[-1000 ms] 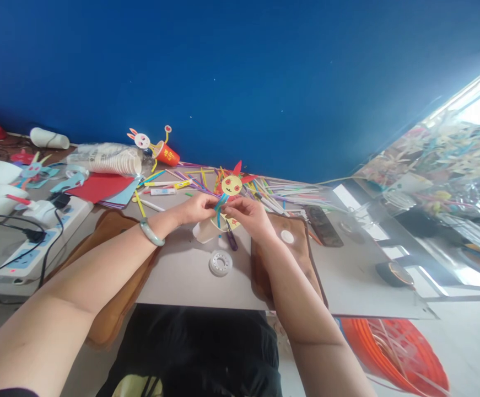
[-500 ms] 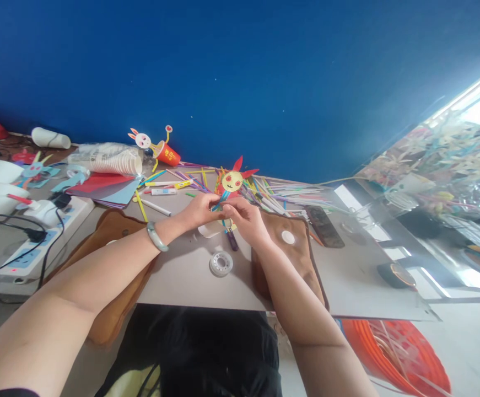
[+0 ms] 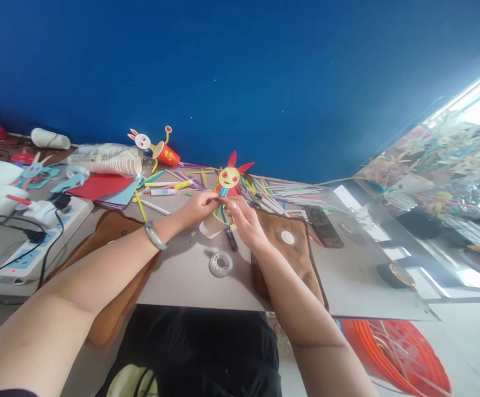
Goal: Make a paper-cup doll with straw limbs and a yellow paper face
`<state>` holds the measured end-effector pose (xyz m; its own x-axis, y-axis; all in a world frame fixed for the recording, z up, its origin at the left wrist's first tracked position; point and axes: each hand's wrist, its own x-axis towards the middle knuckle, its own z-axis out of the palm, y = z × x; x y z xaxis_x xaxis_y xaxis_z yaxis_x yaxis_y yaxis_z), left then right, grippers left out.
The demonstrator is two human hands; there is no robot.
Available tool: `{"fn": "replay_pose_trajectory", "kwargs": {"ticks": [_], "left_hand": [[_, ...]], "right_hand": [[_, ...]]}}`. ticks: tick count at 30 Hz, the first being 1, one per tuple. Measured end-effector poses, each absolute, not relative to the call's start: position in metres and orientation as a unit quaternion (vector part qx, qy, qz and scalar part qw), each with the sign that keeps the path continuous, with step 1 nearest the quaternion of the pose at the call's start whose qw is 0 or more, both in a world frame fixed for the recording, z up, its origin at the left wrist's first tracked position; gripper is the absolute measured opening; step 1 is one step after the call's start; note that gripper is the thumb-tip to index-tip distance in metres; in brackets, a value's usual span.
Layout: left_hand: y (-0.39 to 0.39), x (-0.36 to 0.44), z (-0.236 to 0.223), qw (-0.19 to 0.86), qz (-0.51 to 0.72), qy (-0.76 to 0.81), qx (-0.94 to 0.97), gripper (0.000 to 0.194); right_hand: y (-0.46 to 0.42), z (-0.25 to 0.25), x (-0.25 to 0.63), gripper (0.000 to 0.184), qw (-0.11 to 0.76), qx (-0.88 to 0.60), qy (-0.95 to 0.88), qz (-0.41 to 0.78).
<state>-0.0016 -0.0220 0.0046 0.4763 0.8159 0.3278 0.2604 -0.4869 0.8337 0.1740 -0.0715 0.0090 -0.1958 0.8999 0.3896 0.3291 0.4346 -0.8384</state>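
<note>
Leftward and more upright than half a second earlier, the round yellow paper rabbit face with red ears (image 3: 228, 177) has moved slightly; the right hand (image 3: 246, 223) has lifted its thumb. The left hand (image 3: 198, 209) appears pinched on the blue strip (image 3: 224, 192) just below the face. The right hand's fingers are curled beside it, though whether they grip anything cannot be told.

The strip's join is narrow and largely hidden by fingers, so an uneven pull could crease it or twist the face sideways. The white paper cup (image 3: 211, 227) beneath the hands looks light and tilted; a knock from a palm could tip it or dent its rim.

Blue shows inside that cup's mouth. Farther back on the grey bench (image 3: 190, 284), a red paper cup (image 3: 168, 154) lies on its side, with a white rabbit figure's yellow limbs at its mouth. White paper cups (image 3: 113, 162) nest in clear plastic at left. Below the bench at right, an orange-red bucket (image 3: 427, 358) holds pale strips.
</note>
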Motion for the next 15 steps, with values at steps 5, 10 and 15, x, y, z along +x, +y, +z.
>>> {"fn": "replay_pose_trajectory", "kwargs": {"ticks": [5,10,15], "left_hand": [[-0.017,-0.004,0.007,0.367,0.379,0.353,0.773,0.024],[-0.020,-0.005,0.011,0.393,0.368,0.340,0.771,0.020],[-0.021,-0.004,0.010,0.411,0.365,0.318,0.772,0.022]], "right_hand": [[-0.066,0.003,0.176,0.037,0.487,-0.491,-0.655,0.306],[-0.061,0.001,0.177,0.033,0.491,-0.528,-0.625,0.299],[-0.059,0.002,0.179,0.033,0.479,-0.537,-0.628,0.297]]}}
